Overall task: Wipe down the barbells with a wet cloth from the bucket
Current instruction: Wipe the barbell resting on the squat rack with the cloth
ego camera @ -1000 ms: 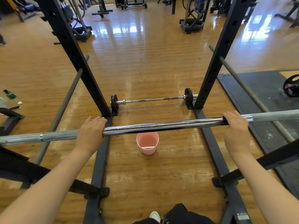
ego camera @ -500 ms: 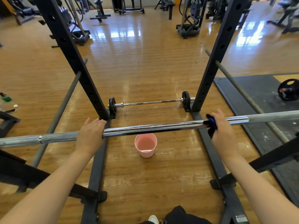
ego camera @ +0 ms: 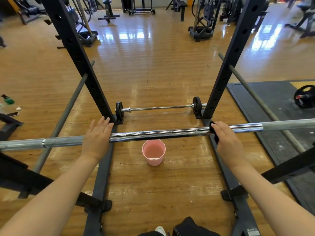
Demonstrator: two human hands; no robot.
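A long chrome barbell (ego camera: 158,133) lies across the rack at waist height. My left hand (ego camera: 96,142) rests on it near the left upright, fingers straight and slightly spread. Further right, my right hand (ego camera: 227,142) presses a dark cloth (ego camera: 216,138) onto the bar. Its fingers lie straight over the top and its thumb is hidden. The cloth wraps the bar and peeks out to the left of and below the hand. A pink bucket (ego camera: 154,153) stands on the floor under the bar. A second, shorter barbell (ego camera: 158,108) with small plates lies on the floor beyond.
Two black rack uprights (ego camera: 81,65) (ego camera: 226,70) frame the bar, with grey safety rods (ego camera: 66,109) sloping down on both sides. A black mat (ego camera: 272,103) with a weight plate (ego camera: 305,97) lies to the right. Gym machines stand at the back. A phone and bottle lie far left.
My right hand has slid left along the bar with the cloth, and its fingers have straightened. My left hand stays in place, its fingers now flatter.
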